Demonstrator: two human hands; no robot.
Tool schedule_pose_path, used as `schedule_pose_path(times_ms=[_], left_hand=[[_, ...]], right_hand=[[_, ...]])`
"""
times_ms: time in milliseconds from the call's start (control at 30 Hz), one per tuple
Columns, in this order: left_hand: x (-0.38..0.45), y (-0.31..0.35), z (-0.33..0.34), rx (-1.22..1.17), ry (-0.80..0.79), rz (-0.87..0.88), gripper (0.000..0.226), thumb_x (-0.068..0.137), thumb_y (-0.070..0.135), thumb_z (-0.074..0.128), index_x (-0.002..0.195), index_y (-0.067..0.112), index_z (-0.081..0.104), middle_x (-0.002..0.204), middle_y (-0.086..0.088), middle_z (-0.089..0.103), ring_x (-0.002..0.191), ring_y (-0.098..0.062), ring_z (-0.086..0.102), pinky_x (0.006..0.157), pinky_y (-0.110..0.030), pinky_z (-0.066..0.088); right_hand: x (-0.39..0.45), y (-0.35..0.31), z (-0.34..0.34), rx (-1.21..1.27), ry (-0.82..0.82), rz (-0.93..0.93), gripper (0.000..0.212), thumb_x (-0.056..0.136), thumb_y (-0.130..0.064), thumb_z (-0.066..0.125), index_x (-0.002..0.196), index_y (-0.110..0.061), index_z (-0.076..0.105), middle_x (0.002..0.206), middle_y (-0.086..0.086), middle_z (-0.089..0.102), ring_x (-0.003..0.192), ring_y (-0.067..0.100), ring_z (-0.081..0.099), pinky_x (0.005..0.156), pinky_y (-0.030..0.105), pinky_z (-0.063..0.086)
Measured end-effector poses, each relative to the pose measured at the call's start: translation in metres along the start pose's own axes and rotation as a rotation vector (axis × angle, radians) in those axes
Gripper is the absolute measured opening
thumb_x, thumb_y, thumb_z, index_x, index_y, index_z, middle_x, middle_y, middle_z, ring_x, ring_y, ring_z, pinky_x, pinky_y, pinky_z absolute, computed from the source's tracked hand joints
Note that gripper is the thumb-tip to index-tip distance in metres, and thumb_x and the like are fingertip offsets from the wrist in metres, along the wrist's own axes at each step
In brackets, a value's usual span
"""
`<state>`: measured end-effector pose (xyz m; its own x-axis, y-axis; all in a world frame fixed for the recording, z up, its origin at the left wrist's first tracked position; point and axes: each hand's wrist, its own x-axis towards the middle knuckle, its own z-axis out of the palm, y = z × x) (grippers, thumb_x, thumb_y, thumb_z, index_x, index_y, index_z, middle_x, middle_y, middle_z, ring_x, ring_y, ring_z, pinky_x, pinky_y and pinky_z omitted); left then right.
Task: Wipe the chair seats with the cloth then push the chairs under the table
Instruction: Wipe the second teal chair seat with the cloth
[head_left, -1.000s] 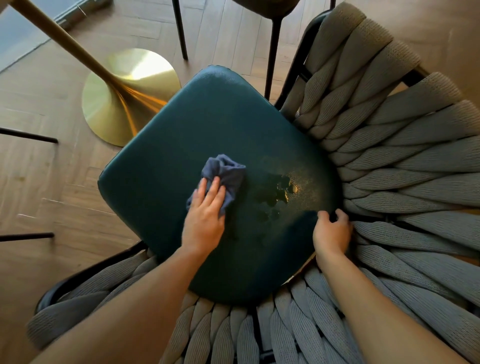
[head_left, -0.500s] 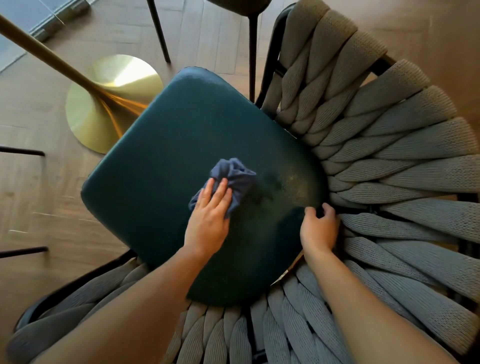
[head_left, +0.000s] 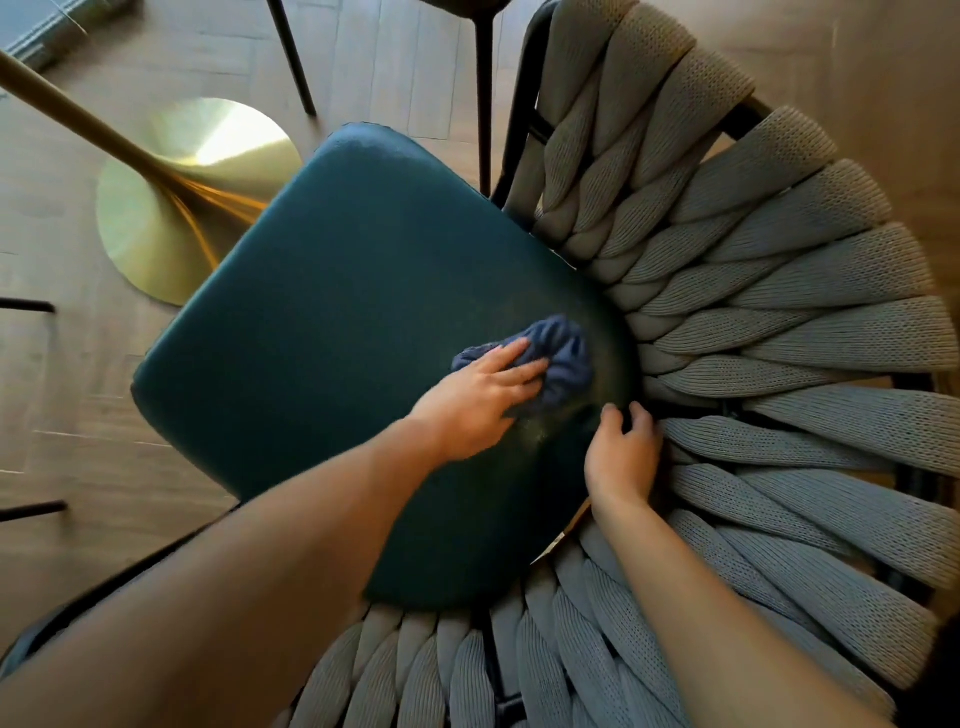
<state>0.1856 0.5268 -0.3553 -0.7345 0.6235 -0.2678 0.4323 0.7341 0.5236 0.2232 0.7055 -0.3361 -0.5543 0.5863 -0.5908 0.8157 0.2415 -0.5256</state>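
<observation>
A dark teal chair seat fills the middle of the view, ringed by a grey woven-rope backrest. My left hand presses a crumpled blue cloth flat against the seat near its right edge, with fingers stretched over the cloth. My right hand grips the seat's right rim, where the cushion meets the rope back, fingers curled over the edge.
The table's brass pedestal base and slanted gold column stand on the wood floor at upper left. Black legs of another chair show at the top. More dark chair legs reach in from the left edge.
My left hand has slid the cloth rightward across the seat, over the wet patch, to near the backrest. The right hand has kept its hold on the rim.
</observation>
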Motion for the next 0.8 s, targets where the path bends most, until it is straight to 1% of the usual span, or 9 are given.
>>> schedule_pose_path(times_ms=[67, 167, 267, 333, 400, 467, 600, 700, 800], left_hand=[[-0.026, -0.024, -0.010, 0.027, -0.053, 0.046, 0.049, 0.084, 0.012, 0.056, 0.133, 0.018, 0.058, 0.149, 0.005, 0.042, 0.146, -0.022, 0.021, 0.118, -0.035, 0.017], [-0.052, -0.045, -0.022, 0.059, -0.035, 0.020, 0.045, 0.080, 0.016, 0.054, 0.124, 0.018, 0.065, 0.143, 0.006, 0.051, 0.141, -0.022, 0.033, 0.115, -0.037, 0.028], [-0.075, -0.060, -0.031, 0.080, 0.023, -0.027, 0.043, 0.080, 0.019, 0.053, 0.121, 0.019, 0.068, 0.140, 0.006, 0.053, 0.139, -0.021, 0.036, 0.112, -0.036, 0.029], [-0.094, -0.071, -0.036, 0.090, 0.077, -0.084, 0.042, 0.082, 0.019, 0.053, 0.122, 0.020, 0.067, 0.141, 0.006, 0.052, 0.141, -0.017, 0.032, 0.111, -0.032, 0.027], [-0.115, -0.082, -0.039, 0.075, 0.121, -0.172, 0.041, 0.086, 0.013, 0.058, 0.125, 0.020, 0.065, 0.144, 0.006, 0.049, 0.143, -0.014, 0.026, 0.111, -0.029, 0.025], [-0.137, -0.091, -0.042, 0.044, 0.149, -0.287, 0.043, 0.087, 0.009, 0.060, 0.129, 0.020, 0.061, 0.147, 0.006, 0.044, 0.144, -0.013, 0.021, 0.116, -0.033, 0.025], [-0.176, -0.098, -0.039, -0.043, 0.206, -0.561, 0.042, 0.094, 0.016, 0.052, 0.135, 0.023, 0.054, 0.152, 0.011, 0.034, 0.146, -0.006, 0.011, 0.117, -0.037, 0.021], [-0.202, -0.093, -0.037, -0.084, 0.180, -0.709, 0.043, 0.099, 0.020, 0.045, 0.141, 0.023, 0.046, 0.157, 0.010, 0.026, 0.148, -0.010, 0.005, 0.118, -0.044, 0.020], [-0.216, -0.089, -0.041, -0.099, 0.155, -0.798, 0.045, 0.100, 0.022, 0.042, 0.145, 0.020, 0.039, 0.159, 0.007, 0.021, 0.148, -0.013, 0.004, 0.120, -0.043, 0.017]], right_hand=[[-0.007, 0.005, 0.004, -0.006, 0.014, 0.009, 0.052, 0.098, -0.029, 0.047, 0.146, -0.009, 0.040, 0.151, 0.017, 0.034, 0.137, 0.033, 0.037, 0.113, 0.043, 0.031], [-0.017, 0.012, 0.009, -0.015, 0.031, 0.032, 0.055, 0.098, -0.033, 0.047, 0.148, -0.014, 0.035, 0.154, 0.012, 0.031, 0.140, 0.032, 0.035, 0.113, 0.047, 0.031], [-0.022, 0.015, 0.010, -0.018, 0.049, 0.042, 0.056, 0.098, -0.034, 0.047, 0.149, -0.015, 0.034, 0.155, 0.009, 0.029, 0.141, 0.030, 0.034, 0.111, 0.047, 0.031], [-0.024, 0.016, 0.011, -0.007, 0.059, 0.058, 0.056, 0.098, -0.033, 0.048, 0.149, -0.015, 0.034, 0.155, 0.010, 0.030, 0.140, 0.031, 0.034, 0.111, 0.047, 0.033], [-0.029, 0.017, 0.013, 0.005, 0.067, 0.074, 0.056, 0.098, -0.031, 0.048, 0.149, -0.014, 0.034, 0.153, 0.012, 0.032, 0.140, 0.031, 0.035, 0.111, 0.047, 0.034], [-0.035, 0.019, 0.014, 0.002, 0.082, 0.075, 0.056, 0.098, -0.030, 0.048, 0.149, -0.013, 0.034, 0.153, 0.013, 0.032, 0.139, 0.032, 0.036, 0.110, 0.046, 0.034], [-0.047, 0.022, 0.018, 0.022, 0.093, 0.102, 0.056, 0.098, -0.030, 0.048, 0.149, -0.013, 0.033, 0.155, 0.011, 0.031, 0.138, 0.032, 0.038, 0.110, 0.047, 0.033], [-0.055, 0.026, 0.017, 0.029, 0.078, 0.143, 0.055, 0.097, -0.034, 0.047, 0.148, -0.015, 0.036, 0.154, 0.010, 0.035, 0.136, 0.032, 0.041, 0.112, 0.049, 0.031], [-0.058, 0.030, 0.015, 0.054, 0.051, 0.159, 0.055, 0.098, -0.033, 0.047, 0.148, -0.013, 0.036, 0.154, 0.010, 0.037, 0.136, 0.031, 0.041, 0.111, 0.043, 0.032]])
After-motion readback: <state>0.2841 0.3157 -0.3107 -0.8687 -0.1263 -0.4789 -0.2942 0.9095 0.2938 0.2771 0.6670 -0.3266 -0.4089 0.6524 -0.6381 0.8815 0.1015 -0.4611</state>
